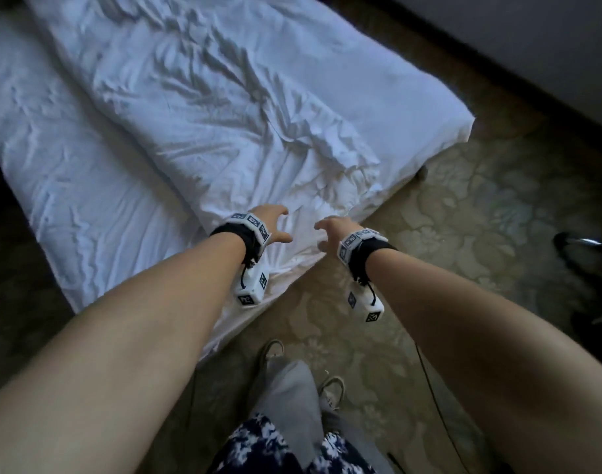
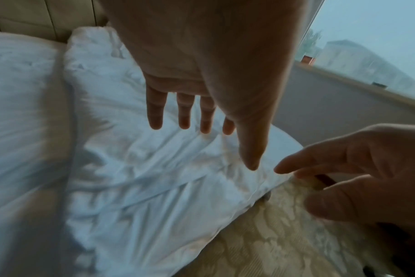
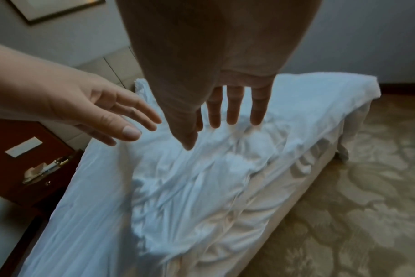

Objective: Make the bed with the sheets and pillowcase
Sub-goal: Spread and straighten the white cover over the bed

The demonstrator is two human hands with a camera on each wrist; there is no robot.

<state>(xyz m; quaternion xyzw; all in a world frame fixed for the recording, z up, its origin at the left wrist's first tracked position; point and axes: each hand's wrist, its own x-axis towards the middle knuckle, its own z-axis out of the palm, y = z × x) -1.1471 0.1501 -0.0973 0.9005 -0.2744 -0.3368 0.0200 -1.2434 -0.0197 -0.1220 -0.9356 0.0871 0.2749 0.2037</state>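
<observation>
**Q:** What is nearest the camera?

**A:** Two bare forearms reaching forward. The left hand [image 1: 270,223] and right hand [image 1: 330,230] hover side by side over the bed's near corner, fingers spread and relaxed, holding nothing. Each wrist wears a black strap with white marker cubes [image 1: 253,285].

**Q:** And the bedding?

**A:** A white sheet [image 1: 98,213] covers the mattress, finely wrinkled. On top lies a white duvet [image 1: 224,97], soft and deeply creased, bunched into folds just beyond the fingertips, running away along the bed's right side.

**Q:** Around it?

**A:** Beige floral-patterned carpet [image 1: 463,217]; farther left, a dark wooden nightstand [image 3: 24,159].
</observation>
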